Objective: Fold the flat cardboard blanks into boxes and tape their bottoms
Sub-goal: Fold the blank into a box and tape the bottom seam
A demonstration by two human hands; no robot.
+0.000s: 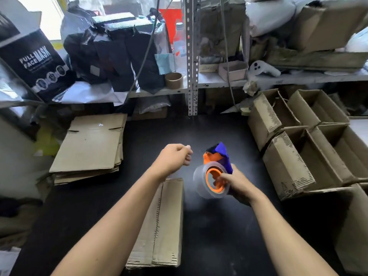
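Right hand: the right hand (237, 184) grips the tape dispenser (216, 172) from its right side, fingers curled round the handle, thumb lying on the orange hub.
Tape dispenser: orange and purple, held up above the middle of the dark table (209, 132), with a clear tape roll (201, 184) on its hub facing the camera; the purple front end points away from the person.
Left hand: the left hand (175, 157) is raised just left of the dispenser, apart from it, fingers curled with thumb and forefinger pressed together; whether they pinch a tape end I cannot tell.
Box: a folded box (165, 224) lies on the table's near edge, under the left forearm, a long seam running down its upper face.
Flat blanks: a stack of flat blanks (89, 148) sits at the table's left edge, well apart from the hands.
Finished boxes: a cluster of open boxes (306, 146) stands along the table's right edge, openings up.
Shelf: a metal shelf (219, 80) runs behind the table's far edge, carrying a black mask carton (37, 64), dark bundles, a cardboard tape core (173, 80), a plastic bottle (179, 46) and a white controller (262, 68).
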